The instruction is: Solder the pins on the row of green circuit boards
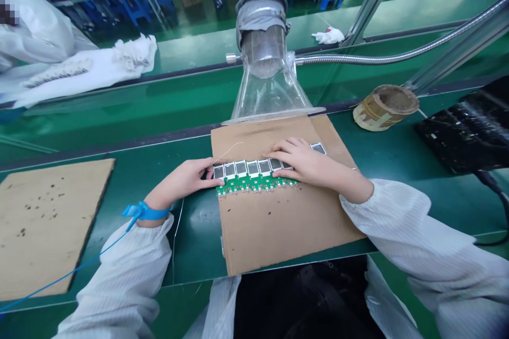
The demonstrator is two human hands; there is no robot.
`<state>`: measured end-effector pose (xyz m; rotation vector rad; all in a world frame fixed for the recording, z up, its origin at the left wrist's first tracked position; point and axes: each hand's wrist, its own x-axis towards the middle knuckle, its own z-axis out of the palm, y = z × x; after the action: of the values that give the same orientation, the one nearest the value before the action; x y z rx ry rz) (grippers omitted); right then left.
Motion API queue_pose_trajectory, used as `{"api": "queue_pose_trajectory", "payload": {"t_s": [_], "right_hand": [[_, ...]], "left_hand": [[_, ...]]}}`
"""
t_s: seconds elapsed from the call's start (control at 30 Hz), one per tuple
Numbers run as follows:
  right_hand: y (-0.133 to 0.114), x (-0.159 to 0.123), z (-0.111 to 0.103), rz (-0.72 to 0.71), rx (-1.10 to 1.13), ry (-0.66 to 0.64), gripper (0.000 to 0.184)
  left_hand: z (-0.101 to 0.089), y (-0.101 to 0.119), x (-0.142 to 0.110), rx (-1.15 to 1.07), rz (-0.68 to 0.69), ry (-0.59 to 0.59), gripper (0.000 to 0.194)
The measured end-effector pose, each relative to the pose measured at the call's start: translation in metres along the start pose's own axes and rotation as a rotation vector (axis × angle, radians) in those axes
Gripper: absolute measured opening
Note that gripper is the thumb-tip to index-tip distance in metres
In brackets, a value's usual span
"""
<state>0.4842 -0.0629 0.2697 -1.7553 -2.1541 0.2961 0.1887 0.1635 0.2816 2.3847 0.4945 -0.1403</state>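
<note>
A row of joined green circuit boards (254, 184) lies on a cardboard sheet (278, 238), with several small white-framed grey screens (253, 169) lined up along its far side. My left hand (195, 175) is closed on the row's left end, thumb on the near side. Thin pale wire (228, 151) shows above that hand and again below it; whether the fingers grip it is hidden. Over the right end, my right hand (300, 161) holds the row between thumb and bent fingers, covering some screens. Just past its knuckles sits another small screen (318, 148).
A clear extraction hood (272, 92) hangs over the cardboard's far edge. At right stand a tape-wrapped round pot (385, 108) and a dark box (465, 127). Another cardboard sheet (47, 222) lies left. A blue wrist strap cord (87, 264) trails from my left wrist. Someone in white sits across.
</note>
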Motion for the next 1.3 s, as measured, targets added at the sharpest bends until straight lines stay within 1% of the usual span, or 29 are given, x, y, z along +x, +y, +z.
{"api": "queue_pose_trajectory", "payload": {"t_s": [0.13,0.2,0.27,0.37,0.47,0.53,0.63,0.73,0.83,0.97,1.07,1.13,1.2,1.3], "right_hand": [[0.014,-0.022,-0.024,0.088,0.055,0.086,0.067],[0.024,-0.034,-0.029,0.131,0.074,0.106,0.067],[0.032,-0.040,-0.026,0.139,0.081,0.106,0.069],[0.037,-0.040,-0.013,0.088,0.032,0.099,0.075],[0.038,-0.035,-0.004,0.049,-0.012,0.094,0.069],[0.039,-0.033,-0.003,0.034,-0.017,0.101,0.065],[0.045,-0.032,-0.002,0.005,0.002,0.112,0.068],[0.051,-0.030,0.000,-0.022,0.036,0.114,0.070],[0.054,-0.027,0.002,-0.025,0.059,0.130,0.068],[0.052,-0.030,-0.006,-0.005,0.108,0.162,0.064],[0.056,-0.040,-0.019,0.057,0.130,0.193,0.059],[0.061,-0.047,-0.025,0.101,0.124,0.199,0.059],[0.066,-0.052,-0.027,0.113,0.132,0.179,0.061],[0.070,-0.054,-0.024,0.103,0.161,0.132,0.063]], "left_hand": [[0.001,-0.003,0.001,-0.007,0.003,0.009,0.060],[0.002,-0.004,0.001,-0.010,-0.004,0.021,0.061],[0.003,-0.005,0.001,-0.007,-0.012,0.027,0.061],[0.005,-0.005,0.002,-0.003,-0.021,0.035,0.064],[0.006,-0.003,0.002,-0.010,-0.033,0.046,0.066],[0.007,-0.002,0.001,-0.025,-0.044,0.050,0.066],[0.010,0.001,-0.001,-0.048,-0.054,0.061,0.065],[0.013,0.004,-0.005,-0.056,-0.059,0.097,0.062],[0.016,0.005,-0.008,-0.072,-0.073,0.139,0.059],[0.019,0.000,-0.009,-0.175,-0.107,0.186,0.059],[0.021,-0.004,-0.009,-0.204,-0.138,0.290,0.055],[0.021,-0.004,-0.008,-0.201,-0.157,0.353,0.053],[0.022,-0.002,-0.006,-0.205,-0.167,0.367,0.053],[0.022,0.002,-0.004,-0.194,-0.182,0.358,0.055]]}}
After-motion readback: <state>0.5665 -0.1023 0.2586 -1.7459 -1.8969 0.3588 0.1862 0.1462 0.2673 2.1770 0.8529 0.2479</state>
